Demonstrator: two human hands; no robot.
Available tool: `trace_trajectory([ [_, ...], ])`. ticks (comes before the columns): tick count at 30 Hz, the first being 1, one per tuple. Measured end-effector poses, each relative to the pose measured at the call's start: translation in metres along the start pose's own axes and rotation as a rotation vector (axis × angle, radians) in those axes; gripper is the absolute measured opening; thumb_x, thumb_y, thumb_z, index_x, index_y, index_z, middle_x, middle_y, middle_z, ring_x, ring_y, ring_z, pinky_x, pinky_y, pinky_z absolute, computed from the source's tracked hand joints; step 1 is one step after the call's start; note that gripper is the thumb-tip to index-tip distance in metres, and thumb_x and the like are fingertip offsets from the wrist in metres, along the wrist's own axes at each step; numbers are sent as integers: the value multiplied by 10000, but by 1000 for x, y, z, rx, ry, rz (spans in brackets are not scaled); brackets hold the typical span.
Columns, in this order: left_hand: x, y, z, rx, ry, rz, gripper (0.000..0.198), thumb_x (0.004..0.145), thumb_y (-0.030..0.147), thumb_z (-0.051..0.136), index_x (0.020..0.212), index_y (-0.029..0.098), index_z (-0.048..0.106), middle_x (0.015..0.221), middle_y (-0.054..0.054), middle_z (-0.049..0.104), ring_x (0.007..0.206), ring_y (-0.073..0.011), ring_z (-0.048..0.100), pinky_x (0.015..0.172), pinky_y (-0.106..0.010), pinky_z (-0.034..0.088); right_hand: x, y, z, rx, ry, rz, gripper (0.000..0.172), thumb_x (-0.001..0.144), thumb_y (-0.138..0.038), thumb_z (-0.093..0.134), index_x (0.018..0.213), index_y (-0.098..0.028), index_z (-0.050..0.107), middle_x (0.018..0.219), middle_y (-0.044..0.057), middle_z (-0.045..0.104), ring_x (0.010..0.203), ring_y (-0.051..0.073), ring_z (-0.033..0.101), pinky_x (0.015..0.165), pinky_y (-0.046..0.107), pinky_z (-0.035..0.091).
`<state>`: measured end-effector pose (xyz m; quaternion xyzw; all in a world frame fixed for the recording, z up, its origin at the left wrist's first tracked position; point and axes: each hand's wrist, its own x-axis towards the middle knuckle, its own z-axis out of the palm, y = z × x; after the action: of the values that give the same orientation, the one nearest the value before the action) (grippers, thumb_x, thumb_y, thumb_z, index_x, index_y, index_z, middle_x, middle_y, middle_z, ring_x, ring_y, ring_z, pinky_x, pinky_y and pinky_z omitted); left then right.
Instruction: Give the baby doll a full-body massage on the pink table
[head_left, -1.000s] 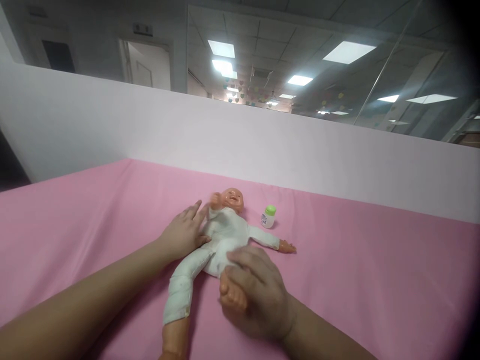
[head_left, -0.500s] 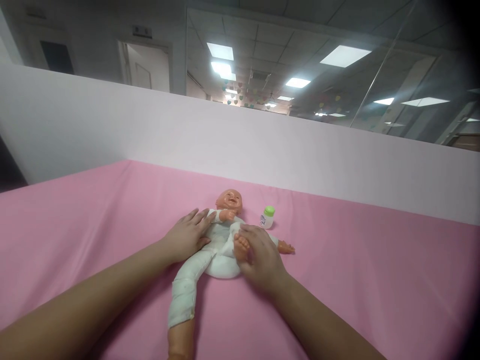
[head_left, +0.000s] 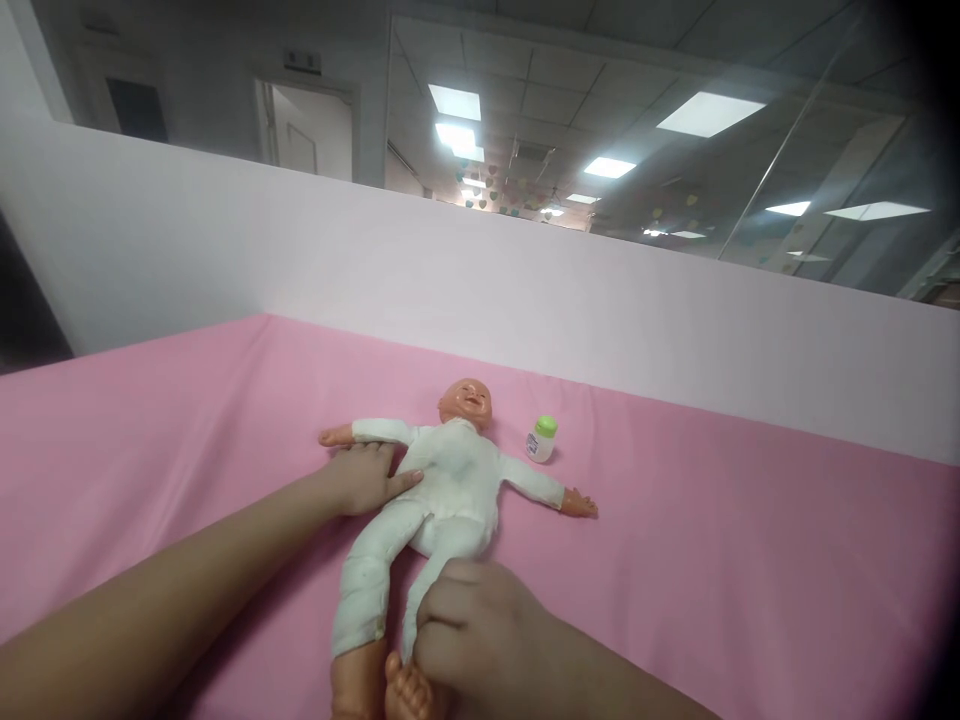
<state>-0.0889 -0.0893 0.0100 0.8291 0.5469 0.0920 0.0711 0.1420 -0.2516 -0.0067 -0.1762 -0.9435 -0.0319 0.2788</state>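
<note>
A baby doll (head_left: 450, 480) in a white suit lies on its back on the pink sheet (head_left: 712, 560), head away from me, both arms spread and both legs stretched toward me. My left hand (head_left: 364, 480) rests flat against the doll's side under its outstretched arm, fingers extended. My right hand (head_left: 469, 625) is curled around the doll's lower leg near the ankle, with the bare foot (head_left: 405, 690) showing below it. A small white bottle with a green cap (head_left: 541, 440) stands just right of the doll's head.
A low white partition (head_left: 600, 310) runs along the far edge of the pink surface. Beyond it are a glass wall, ceiling lights and a doorway (head_left: 307, 130).
My right hand has pulled the doll's leg from its folded position over the belly down straight toward me. The doll's arm near my left hand now lies stretched out sideways.
</note>
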Motion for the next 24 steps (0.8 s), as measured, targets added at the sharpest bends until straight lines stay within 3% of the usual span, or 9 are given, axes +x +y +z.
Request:
trace_trajectory([
  [3,4,-1,-1,-7,-53,-18,982,832,886,341,1377,105,583,1451,-279,561,1334,-501,504,1002,-609,437,-2,4,9,-17,-51,-15,242,831,-336,694,740,-227,498,677,-51,552,678,132,536,688,303,454],
  [6,8,-1,-2,-46,-29,-46,973,782,871,471,1338,81,585,1421,-285,567,1299,-487,535,990,-572,470,3,2,-1,32,57,-4,238,813,-383,698,769,-224,526,728,-26,602,676,138,547,665,306,466],
  [9,7,2,-4,-116,115,18,1075,739,761,651,1534,89,379,1573,-251,420,1415,-448,445,1084,-517,451,9,-3,-19,44,240,9,218,802,-352,691,932,-201,603,854,32,686,716,168,596,667,327,517],
  [12,2,10,-5,-96,214,134,1107,795,615,696,1647,158,156,1701,-193,206,1540,-401,264,1201,-512,347,10,-6,-32,-55,370,5,360,828,-260,690,1166,-158,620,1077,105,719,895,225,668,831,392,589],
  [15,-2,18,-4,9,201,251,885,888,401,642,1653,284,213,1726,-117,175,1560,-381,225,1227,-544,296,4,3,-34,-171,448,68,458,843,-197,696,1291,-166,605,1264,136,678,1128,284,659,1019,475,564],
  [17,-3,21,-3,68,186,300,815,901,299,609,1638,353,266,1721,-75,216,1567,-381,203,1232,-564,273,0,15,-31,-230,489,139,472,861,-192,702,1322,-204,601,1341,132,648,1235,308,623,1063,512,546],
  [20,-2,21,-1,108,168,309,809,909,284,597,1633,406,259,1720,-52,223,1577,-407,143,1224,-600,261,-3,37,-25,-282,506,287,422,898,-191,688,1310,-238,611,1397,121,622,1305,312,587,1077,528,540],
  [24,0,18,1,110,135,329,763,939,300,562,1625,440,259,1722,-38,219,1574,-408,153,1209,-595,284,-3,58,-20,-259,453,473,385,915,-177,652,1296,-223,617,1358,118,643,1263,279,612,1063,497,549],
])
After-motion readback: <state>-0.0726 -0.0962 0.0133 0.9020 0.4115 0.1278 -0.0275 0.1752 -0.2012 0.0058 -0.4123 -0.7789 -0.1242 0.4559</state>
